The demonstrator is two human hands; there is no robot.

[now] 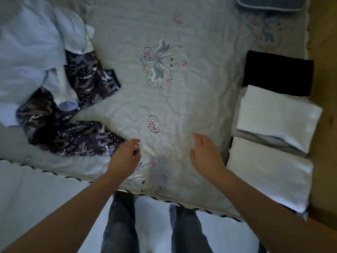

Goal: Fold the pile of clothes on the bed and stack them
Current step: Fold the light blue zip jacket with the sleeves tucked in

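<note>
Blurred all over, soft at the edges, fine detail hard to read. Upper left of the frame: crumpled pale blue garments (pixel 27 42) heaped up, cut off by the left edge, partly covering a dark navy patterned garment (pixel 73 136) that sprawls out below them toward lower left. How many pieces sit in that heap, impossible to tell. Top right corner: a dark blue cushion with light piping (pixel 269 3), sliced off by the top edge. Down the right side, folded items in a row: a black folded cloth (pixel 277 73) uppermost, then a white folded cloth (pixel 277 114) lying on greyish layers, then another white folded towel-like piece (pixel 268 172) nearest the bottom, its corner hanging past the bed edge. Centre: white bedspread with embroidered hearts and bows (pixel 182 106), bare in the middle. Left hand (pixel 125 157), fingers curled inward right at the hem of the navy patterned garment; actual grip hidden behind the knuckles, cannot tell. Right hand (pixel 206 156) flat-ish, fingers relaxed and extended, holding nothing, low over the bedspread just beside the nearest white piece. Bottom of frame: legs in grey jeans (pixel 120 225), partly behind the forearms.
</note>
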